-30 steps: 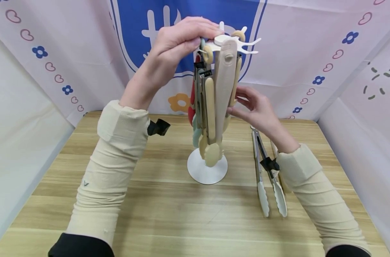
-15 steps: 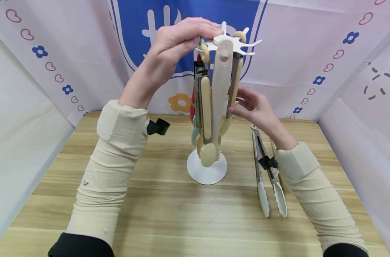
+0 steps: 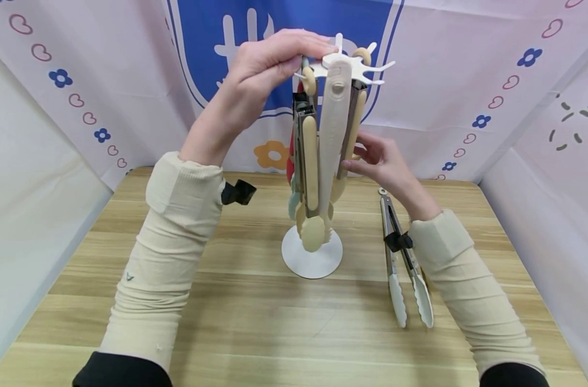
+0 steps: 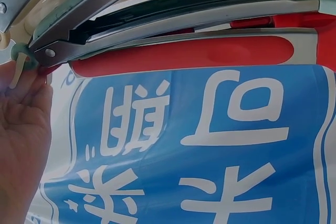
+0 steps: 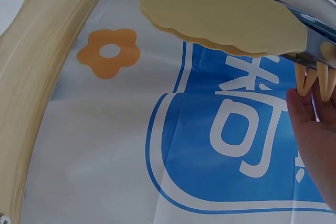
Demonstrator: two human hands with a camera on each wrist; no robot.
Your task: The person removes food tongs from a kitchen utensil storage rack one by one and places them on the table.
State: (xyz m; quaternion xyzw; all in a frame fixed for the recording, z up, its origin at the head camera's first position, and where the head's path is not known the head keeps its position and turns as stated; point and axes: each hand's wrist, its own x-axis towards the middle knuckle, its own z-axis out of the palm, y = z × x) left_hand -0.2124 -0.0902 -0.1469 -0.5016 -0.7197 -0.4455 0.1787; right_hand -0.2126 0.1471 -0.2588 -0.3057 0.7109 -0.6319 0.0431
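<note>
A white rotating utensil rack [image 3: 360, 65] stands mid-table on a round white base [image 3: 294, 260], with several tongs hung from its hooks. My left hand [image 3: 270, 64] grips the rack's top, fingers over the hub and thumb below. In the left wrist view, that hand [image 4: 23, 114] is beside the ring of the teal tongs [image 4: 210, 9], above the red tongs [image 4: 184, 56]. On the rack's right side, my right hand [image 3: 378, 158] pinches the cream tongs [image 3: 354, 118] low on their handle. Its fingers touch peg-like parts of them in the right wrist view. Beige tongs [image 3: 335, 118] hang in front.
Grey tongs with white scalloped tips [image 3: 395, 258] lie spread on the wooden table [image 3: 236, 333] beside the right forearm. Another utensil behind them is mostly hidden by the sleeve. A printed cloth [image 3: 444, 32] hangs behind the rack.
The rack has turned slightly, bringing the cream tongs on its right more into view. My right forearm has shifted a little left; the left hand stays on the top.
</note>
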